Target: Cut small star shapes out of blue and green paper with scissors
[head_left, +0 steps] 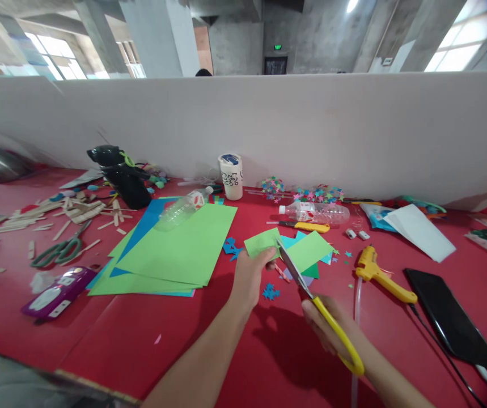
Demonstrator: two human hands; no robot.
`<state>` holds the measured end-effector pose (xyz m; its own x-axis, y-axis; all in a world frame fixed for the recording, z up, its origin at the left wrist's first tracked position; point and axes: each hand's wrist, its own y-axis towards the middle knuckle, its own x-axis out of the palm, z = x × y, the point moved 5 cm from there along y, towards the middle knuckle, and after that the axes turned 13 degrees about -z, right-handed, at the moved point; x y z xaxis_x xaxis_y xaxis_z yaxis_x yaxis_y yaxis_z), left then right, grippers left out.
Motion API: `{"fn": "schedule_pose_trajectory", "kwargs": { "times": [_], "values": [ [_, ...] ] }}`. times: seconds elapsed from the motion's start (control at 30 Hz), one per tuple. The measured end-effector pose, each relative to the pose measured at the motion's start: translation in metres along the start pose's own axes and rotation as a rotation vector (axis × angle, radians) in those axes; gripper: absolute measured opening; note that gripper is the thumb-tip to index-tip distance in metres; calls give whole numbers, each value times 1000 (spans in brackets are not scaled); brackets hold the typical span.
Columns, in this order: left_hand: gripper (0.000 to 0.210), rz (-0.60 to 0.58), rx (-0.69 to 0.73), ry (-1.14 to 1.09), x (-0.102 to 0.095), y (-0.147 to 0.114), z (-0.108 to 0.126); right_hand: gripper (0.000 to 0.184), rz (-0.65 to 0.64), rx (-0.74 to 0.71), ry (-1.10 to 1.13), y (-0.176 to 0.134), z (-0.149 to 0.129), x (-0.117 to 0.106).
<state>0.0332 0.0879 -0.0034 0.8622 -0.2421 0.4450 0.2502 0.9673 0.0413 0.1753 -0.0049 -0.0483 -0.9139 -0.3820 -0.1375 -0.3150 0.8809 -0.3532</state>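
Note:
My left hand (252, 272) pinches a small piece of light green paper (260, 242) between thumb and fingers, above the middle of the red table. In my right hand (328, 326) is a pair of yellow-handled scissors (335, 328), its blades pointing up and left. The blade tips meet the right edge of the green paper; whether they cut into it I cannot tell. Behind the blades lies another light green paper piece (311, 250), on top of blue and dark green scraps. Small blue paper stars (271, 292) lie below my left hand.
Large green sheets (179, 249) lie at left under a clear bottle (187, 207). A second bottle (315, 213) and yellow cutter (311, 226) lie behind the scraps. Right are a yellow glue gun (381, 275) and black phone (451, 317); left, green-handled scissors (60, 249) and wooden sticks (84, 211).

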Motion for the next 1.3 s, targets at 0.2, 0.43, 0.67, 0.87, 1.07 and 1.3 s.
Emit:
{"fn": "schedule_pose_trajectory", "kwargs": {
  "times": [0.2,0.43,0.67,0.87,1.07,1.3],
  "values": [
    [16,-65,-37,-184,0,4,3,48,65,-30,23,0,-5,-1],
    [18,-135,-219,-393,12,1,-13,48,93,-30,13,3,1,2],
    [14,-97,-209,-298,2,3,-6,46,64,-12,-82,8,6,-4],
    [15,-141,-109,-138,1,7,4,45,77,-14,-68,7,4,-5],
    [16,-93,-120,-62,-1,8,3,45,61,-15,-31,4,-2,-5],
    [21,-96,-94,77,-5,9,8,46,30,-5,-35,3,-2,-9]
  ]
}}
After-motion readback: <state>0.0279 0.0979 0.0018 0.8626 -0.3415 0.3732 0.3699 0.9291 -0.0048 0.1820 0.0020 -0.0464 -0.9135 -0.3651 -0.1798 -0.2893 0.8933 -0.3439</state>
